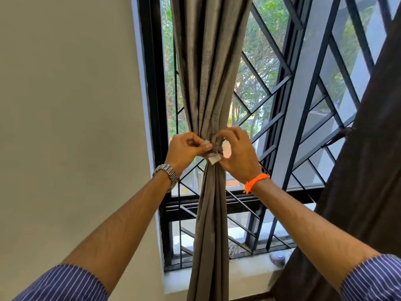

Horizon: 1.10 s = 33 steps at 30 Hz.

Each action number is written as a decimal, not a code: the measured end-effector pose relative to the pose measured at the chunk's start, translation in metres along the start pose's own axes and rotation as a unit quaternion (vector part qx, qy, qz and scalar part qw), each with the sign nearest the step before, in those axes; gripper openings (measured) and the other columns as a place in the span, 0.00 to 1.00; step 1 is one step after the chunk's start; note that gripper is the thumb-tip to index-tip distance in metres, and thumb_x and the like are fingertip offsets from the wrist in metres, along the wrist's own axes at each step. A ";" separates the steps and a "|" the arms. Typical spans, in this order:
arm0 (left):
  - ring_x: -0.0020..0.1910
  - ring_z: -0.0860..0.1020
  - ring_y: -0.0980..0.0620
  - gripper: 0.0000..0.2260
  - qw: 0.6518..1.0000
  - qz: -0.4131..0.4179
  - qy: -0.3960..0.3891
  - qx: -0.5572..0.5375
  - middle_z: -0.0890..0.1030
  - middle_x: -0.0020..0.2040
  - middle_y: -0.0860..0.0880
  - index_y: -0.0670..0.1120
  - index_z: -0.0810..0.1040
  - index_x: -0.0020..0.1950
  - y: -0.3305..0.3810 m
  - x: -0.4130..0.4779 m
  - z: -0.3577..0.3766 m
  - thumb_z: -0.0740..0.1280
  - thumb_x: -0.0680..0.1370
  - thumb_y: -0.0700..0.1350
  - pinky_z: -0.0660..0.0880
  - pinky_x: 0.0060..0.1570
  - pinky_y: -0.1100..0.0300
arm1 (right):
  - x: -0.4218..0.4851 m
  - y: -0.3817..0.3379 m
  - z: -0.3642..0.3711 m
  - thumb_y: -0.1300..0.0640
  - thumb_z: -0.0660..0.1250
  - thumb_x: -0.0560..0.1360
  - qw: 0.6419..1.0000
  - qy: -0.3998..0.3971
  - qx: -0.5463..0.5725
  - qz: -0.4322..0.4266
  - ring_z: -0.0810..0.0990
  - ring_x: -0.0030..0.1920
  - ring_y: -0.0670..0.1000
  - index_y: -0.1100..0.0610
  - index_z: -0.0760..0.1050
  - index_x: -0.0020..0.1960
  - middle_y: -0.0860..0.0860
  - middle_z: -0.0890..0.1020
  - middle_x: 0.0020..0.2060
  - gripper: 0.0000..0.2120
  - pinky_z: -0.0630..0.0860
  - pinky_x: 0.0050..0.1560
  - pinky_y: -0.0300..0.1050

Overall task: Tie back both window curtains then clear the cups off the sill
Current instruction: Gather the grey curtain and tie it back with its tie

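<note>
1. Grey curtain, drawn into one tight bunch at mid-height, hangs in front of the left part of the window, where both of a person's hands work at a tie-back band of the same fabric wrapped round its waist.
2. The left hand pinches a pale end of the band between thumb and curled fingers, just left of the bunch.
3. The right hand grasps the band from the other side, fingers hooked over the wrap and thumb pressed by a second pale end that sticks out below.
4. A metal wristwatch sits on the left wrist; an orange thread circles the right. Both forearms are bare, with blue striped sleeves rolled up near the elbows.
5. The cloth is a dull grey-brown with a faint sheen, falling in deep vertical folds above the band and in narrower pleats below, down past the sill.
6. Behind it stands a black diamond-pattern grille, with green trees beyond the glass.
7. A second, darker curtain hangs loose at the right edge.
8. A pale rounded object, possibly a cup, rests on the sill, beside that dark curtain.
9. A plain cream wall fills the left.
</note>
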<state>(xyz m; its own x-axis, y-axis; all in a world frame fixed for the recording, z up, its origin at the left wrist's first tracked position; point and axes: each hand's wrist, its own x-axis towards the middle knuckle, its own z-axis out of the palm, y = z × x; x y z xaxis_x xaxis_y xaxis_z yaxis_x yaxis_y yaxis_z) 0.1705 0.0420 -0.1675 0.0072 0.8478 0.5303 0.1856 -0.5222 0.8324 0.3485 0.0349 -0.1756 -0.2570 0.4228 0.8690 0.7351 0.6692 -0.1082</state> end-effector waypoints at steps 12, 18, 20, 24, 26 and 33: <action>0.40 0.85 0.46 0.09 1.000 0.007 0.012 -0.016 0.84 0.41 0.39 0.34 0.82 0.42 -0.008 0.009 -0.020 0.78 0.67 0.36 0.82 0.43 0.53 | -0.039 0.019 0.005 0.64 0.71 0.74 0.984 0.073 0.133 0.090 0.75 0.39 0.43 0.64 0.72 0.38 0.53 0.73 0.36 0.10 0.73 0.38 0.35; 0.39 0.85 0.45 0.11 1.000 0.006 -0.001 0.005 0.84 0.45 0.37 0.35 0.82 0.42 -0.011 0.006 -0.025 0.79 0.67 0.39 0.82 0.42 0.52 | -0.047 0.030 0.002 0.56 0.71 0.74 0.986 0.046 0.102 0.122 0.75 0.37 0.52 0.59 0.70 0.40 0.52 0.75 0.36 0.12 0.75 0.34 0.51; 0.38 0.84 0.52 0.13 0.999 0.019 -0.026 0.042 0.84 0.43 0.43 0.38 0.81 0.43 -0.004 0.008 -0.026 0.79 0.67 0.43 0.82 0.42 0.56 | -0.042 0.030 -0.003 0.54 0.70 0.73 0.990 0.029 0.081 0.114 0.75 0.38 0.51 0.56 0.71 0.43 0.50 0.76 0.38 0.09 0.77 0.35 0.51; 0.43 0.79 0.58 0.19 0.998 0.046 0.022 0.036 0.78 0.47 0.54 0.47 0.73 0.50 0.018 0.014 -0.021 0.75 0.70 0.56 0.81 0.47 0.52 | -0.016 0.017 -0.024 0.59 0.69 0.70 0.985 0.051 0.125 0.111 0.77 0.48 0.49 0.55 0.73 0.52 0.49 0.77 0.48 0.11 0.79 0.44 0.51; 0.50 0.77 0.56 0.22 0.995 0.082 0.062 0.000 0.74 0.56 0.55 0.49 0.69 0.58 0.035 0.023 -0.014 0.69 0.72 0.61 0.80 0.51 0.54 | 0.009 0.007 -0.034 0.59 0.70 0.72 0.973 0.087 0.175 0.120 0.78 0.52 0.49 0.56 0.71 0.56 0.50 0.77 0.51 0.14 0.78 0.49 0.52; 0.74 0.60 0.56 0.31 0.976 0.177 0.078 -0.101 0.57 0.77 0.54 0.50 0.49 0.79 0.133 0.083 0.004 0.61 0.81 0.53 0.63 0.66 0.65 | 0.129 -0.015 -0.063 0.49 0.76 0.68 0.898 0.193 0.347 0.188 0.78 0.61 0.46 0.55 0.59 0.70 0.53 0.73 0.67 0.38 0.76 0.63 0.46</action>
<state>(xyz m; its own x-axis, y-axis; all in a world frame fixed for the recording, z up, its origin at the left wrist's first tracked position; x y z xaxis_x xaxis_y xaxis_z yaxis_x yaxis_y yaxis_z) 0.1999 0.0434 -0.0133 -0.1172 0.5941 0.7958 0.0008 -0.8013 0.5983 0.3442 0.0410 -0.0310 0.2625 0.5449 0.7964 0.1221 0.7999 -0.5876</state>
